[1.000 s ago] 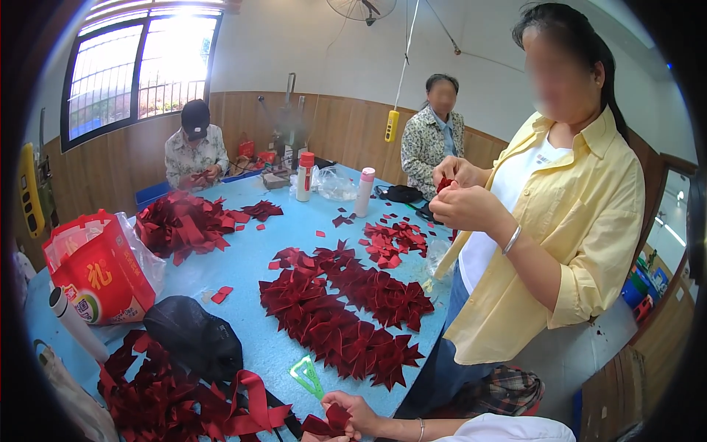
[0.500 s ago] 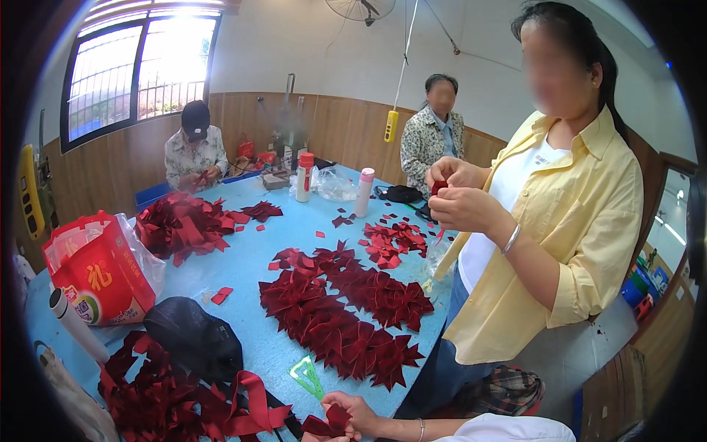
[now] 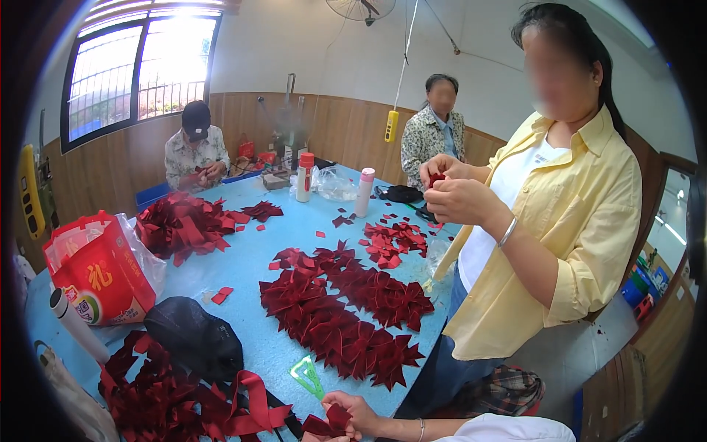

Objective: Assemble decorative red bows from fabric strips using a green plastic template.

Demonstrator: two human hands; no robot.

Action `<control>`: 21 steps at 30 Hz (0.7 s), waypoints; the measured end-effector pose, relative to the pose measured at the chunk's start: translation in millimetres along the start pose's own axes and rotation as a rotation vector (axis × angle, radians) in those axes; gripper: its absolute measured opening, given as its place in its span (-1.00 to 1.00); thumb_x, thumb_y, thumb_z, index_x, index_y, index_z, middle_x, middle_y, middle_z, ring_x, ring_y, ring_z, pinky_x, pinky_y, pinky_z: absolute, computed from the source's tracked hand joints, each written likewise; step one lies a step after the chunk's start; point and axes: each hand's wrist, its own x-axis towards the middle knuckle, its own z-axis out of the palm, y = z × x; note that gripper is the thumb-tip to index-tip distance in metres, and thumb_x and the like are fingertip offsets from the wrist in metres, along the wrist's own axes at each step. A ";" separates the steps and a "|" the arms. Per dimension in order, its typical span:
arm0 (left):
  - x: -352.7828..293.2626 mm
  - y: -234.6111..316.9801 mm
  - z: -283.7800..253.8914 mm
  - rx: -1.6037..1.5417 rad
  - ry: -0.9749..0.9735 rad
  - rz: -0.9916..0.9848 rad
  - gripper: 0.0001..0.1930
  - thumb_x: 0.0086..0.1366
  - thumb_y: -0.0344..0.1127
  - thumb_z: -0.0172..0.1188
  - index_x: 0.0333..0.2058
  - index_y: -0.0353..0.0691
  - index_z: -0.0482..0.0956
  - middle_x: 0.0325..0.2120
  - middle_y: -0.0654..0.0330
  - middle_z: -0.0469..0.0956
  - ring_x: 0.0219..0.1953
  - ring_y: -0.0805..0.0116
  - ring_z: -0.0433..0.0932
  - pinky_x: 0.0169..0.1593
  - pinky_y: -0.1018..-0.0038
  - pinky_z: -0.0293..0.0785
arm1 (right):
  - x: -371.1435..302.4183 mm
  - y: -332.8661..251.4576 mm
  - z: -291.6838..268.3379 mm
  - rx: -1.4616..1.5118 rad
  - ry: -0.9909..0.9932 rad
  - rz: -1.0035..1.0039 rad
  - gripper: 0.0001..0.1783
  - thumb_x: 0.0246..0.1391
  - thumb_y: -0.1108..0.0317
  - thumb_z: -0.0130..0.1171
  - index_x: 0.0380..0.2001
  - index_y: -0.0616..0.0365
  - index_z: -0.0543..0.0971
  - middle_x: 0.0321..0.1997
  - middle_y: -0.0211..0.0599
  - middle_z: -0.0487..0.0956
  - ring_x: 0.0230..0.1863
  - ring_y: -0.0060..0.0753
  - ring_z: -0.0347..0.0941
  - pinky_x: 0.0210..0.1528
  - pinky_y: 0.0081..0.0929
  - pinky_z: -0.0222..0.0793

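Note:
At the lower edge my right hand (image 3: 358,417), with a bangle on its wrist, pinches a dark red velvet bow (image 3: 328,423). Only a sliver of my left hand (image 3: 315,437) shows, its fingers against the bow's lower side; the rest is cut off by the picture's edge. A green triangular plastic piece (image 3: 305,376) lies just beyond my right hand. Left of the bow, loose red velvet ribbon (image 3: 254,409) trails from a tangled heap (image 3: 151,390). Rows of finished-looking velvet bows (image 3: 331,331) lie beyond my hands on the blue table (image 3: 250,295).
A black cap-like bag (image 3: 193,339), white flask (image 3: 77,324) and red gift bag (image 3: 99,269) stand at left. Farther off are a ribbon pile (image 3: 184,225), two bottles (image 3: 305,177) and ribbon scraps (image 3: 390,243). A co-worker in yellow (image 3: 574,221) stands at right; two others sit beyond.
The co-worker in yellow has shifted their hands slightly left and down over a small red piece. My own hands and the bow look nearly unmoved.

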 end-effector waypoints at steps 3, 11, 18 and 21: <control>-0.4 0.5 0.0 0.005 0.006 -0.010 -0.70 0.00 -0.52 0.23 -0.23 -0.41 0.48 -0.36 0.15 0.53 -0.30 0.31 0.53 -0.19 0.45 0.44 | 0.1 0.2 0.2 0.007 -0.003 0.010 -0.64 -0.07 0.46 0.14 -0.14 0.20 0.38 -0.40 -0.44 0.52 -0.38 -0.67 0.40 -0.28 -0.67 0.32; -1.4 1.2 -0.3 0.005 0.011 -0.006 -0.69 -0.01 -0.52 0.23 -0.22 -0.41 0.48 -0.36 0.14 0.53 -0.30 0.30 0.53 -0.18 0.45 0.45 | -0.4 0.1 0.5 -0.026 0.003 0.000 -0.63 -0.07 0.47 0.14 -0.13 0.21 0.38 -0.37 -0.42 0.53 -0.34 -0.66 0.42 -0.24 -0.66 0.32; 0.9 -1.5 0.0 -0.004 -0.016 0.036 -0.67 0.00 -0.53 0.22 -0.20 -0.40 0.46 -0.35 0.15 0.53 -0.30 0.30 0.53 -0.17 0.45 0.45 | 4.8 22.7 0.2 0.006 -0.006 -0.040 -0.64 -0.07 0.47 0.13 -0.13 0.21 0.39 -0.36 -0.40 0.53 -0.34 -0.64 0.43 -0.24 -0.66 0.32; 0.7 -1.2 -0.6 0.001 -0.024 0.033 -0.66 0.00 -0.54 0.21 -0.18 -0.39 0.44 -0.33 0.15 0.52 -0.28 0.30 0.52 -0.16 0.43 0.45 | 5.8 27.9 0.0 0.002 -0.009 -0.015 -0.64 -0.07 0.47 0.12 -0.13 0.21 0.38 -0.36 -0.40 0.53 -0.35 -0.64 0.43 -0.25 -0.66 0.32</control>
